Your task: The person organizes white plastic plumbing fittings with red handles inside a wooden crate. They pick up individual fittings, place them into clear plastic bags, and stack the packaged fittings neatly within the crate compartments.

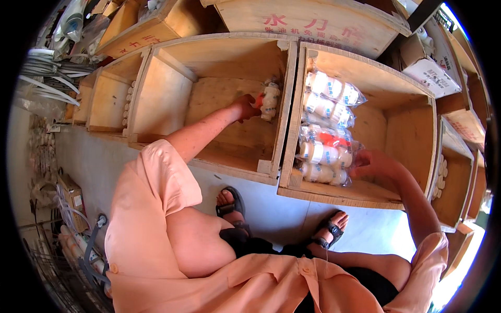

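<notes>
In the head view, the left hand (pixel 244 107) is stretched forward into the middle wooden crate (pixel 172 99). Its grip is closed around the red handle of a white plastic valve (pixel 269 100), so the valve lies directly at the fingertips, on their right side, close against the right wall of this crate. The long axis of the valve is about upright in the picture, running away from the person, while the red handle points sideways into the grip. The rest of this crate looks bare wood near the hand.

The right hand (pixel 371 164) rests in the neighbouring crate (pixel 407 125), which is to the right of the first one. Its fingers are curled on the edge of a clear plastic bag of white fittings (pixel 322 156); the bag lies just left of the grip and touches it. I cannot tell how firmly the fingers pinch the plastic, because they are partly hidden from above. More such bags (pixel 334 88) lie in a row beyond this hand, going toward the back wall of the crate, each with its long axis across the crate.

The valve is clearly nearer to the left hand; the right hand is well apart from it, with the crate walls between them
</notes>
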`<state>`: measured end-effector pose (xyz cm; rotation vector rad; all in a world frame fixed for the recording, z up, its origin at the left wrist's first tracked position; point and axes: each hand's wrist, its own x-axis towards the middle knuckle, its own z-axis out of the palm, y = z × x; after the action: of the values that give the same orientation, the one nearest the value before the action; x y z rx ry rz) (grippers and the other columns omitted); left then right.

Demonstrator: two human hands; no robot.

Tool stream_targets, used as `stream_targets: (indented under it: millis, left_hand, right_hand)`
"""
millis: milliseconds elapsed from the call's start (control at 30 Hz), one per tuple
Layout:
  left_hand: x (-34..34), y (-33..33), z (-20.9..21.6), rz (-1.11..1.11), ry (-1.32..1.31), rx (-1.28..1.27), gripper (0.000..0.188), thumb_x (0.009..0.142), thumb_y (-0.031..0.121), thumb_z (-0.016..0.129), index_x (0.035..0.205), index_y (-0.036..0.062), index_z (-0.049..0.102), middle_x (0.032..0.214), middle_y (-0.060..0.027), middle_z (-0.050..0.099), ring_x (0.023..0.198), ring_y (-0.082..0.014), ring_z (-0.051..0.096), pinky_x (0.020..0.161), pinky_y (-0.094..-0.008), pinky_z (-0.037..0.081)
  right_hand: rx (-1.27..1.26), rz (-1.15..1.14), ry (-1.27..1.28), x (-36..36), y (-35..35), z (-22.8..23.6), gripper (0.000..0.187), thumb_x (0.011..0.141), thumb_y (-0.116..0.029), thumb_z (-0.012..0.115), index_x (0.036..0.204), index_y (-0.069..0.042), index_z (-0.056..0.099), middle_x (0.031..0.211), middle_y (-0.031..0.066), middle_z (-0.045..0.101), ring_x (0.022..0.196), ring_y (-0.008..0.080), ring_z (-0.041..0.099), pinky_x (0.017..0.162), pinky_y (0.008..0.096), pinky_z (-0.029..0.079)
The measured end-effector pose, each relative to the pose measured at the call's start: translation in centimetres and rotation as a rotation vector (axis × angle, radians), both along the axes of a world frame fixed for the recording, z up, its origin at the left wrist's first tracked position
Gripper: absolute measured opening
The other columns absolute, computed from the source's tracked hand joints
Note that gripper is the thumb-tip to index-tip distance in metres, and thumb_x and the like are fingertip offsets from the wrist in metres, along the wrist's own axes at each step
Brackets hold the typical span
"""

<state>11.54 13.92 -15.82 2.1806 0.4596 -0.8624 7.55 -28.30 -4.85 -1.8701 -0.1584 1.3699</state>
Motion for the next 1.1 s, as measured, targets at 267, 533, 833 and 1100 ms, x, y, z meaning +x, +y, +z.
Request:
stream_targets:
  millis: [267, 533, 833, 1100]
  left_hand:
    - [1.9, -0.1, -2.3, 0.066, -0.010, -0.072, 0.075, 0.073, 0.027, 0.073, 0.135, 0.0005, 0.039, 0.119, -0.0169, 0.057, 0.092, -0.0266, 0.063, 0.065, -0.0402, 0.055]
    - [3.1, 0.1, -3.8, 0.051, 0.082, -0.198, 0.060, 0.079, 0.038, 0.070, 0.126, 0.0054, 0.053, 0.099, -0.0083, 0.067, 0.087, -0.0193, 0.064, 0.072, -0.0399, 0.051]
    - [3.0, -0.4, -6.5, 0.322, 0.084, -0.391, 0.017, 0.075, 0.020, 0.071, 0.073, 0.0051, 0.063, 0.065, -0.0072, 0.064, 0.049, -0.0150, 0.057, 0.042, -0.0262, 0.038]
    - [2.4, -0.6, -5.0, 0.316, -0.044, -0.496, 0.020, 0.074, 0.014, 0.071, 0.061, 0.0028, 0.059, 0.060, -0.0086, 0.061, 0.049, -0.0179, 0.060, 0.047, -0.0303, 0.051]
  right_hand:
    - [0.053, 0.180, 0.081, 1.1, -2.1, -1.4, 0.038, 0.077, -0.013, 0.077, 0.110, -0.003, 0.060, 0.099, 0.0034, 0.064, 0.094, 0.0115, 0.058, 0.084, 0.0280, 0.048]
    - [0.090, 0.137, 0.171, 1.5, -3.3, -2.6, 0.045, 0.077, -0.012, 0.079, 0.116, -0.003, 0.058, 0.107, 0.0055, 0.064, 0.099, 0.0129, 0.059, 0.087, 0.0283, 0.049]
    - [0.047, 0.117, 0.165, 1.3, -3.8, -3.2, 0.051, 0.078, -0.013, 0.078, 0.122, -0.001, 0.056, 0.110, 0.0075, 0.064, 0.100, 0.0145, 0.059, 0.090, 0.0305, 0.048]
    - [-0.010, 0.029, 0.132, 0.3, -4.4, -2.0, 0.060, 0.078, -0.012, 0.077, 0.129, 0.002, 0.049, 0.110, 0.0101, 0.064, 0.103, 0.0163, 0.059, 0.091, 0.0310, 0.048]
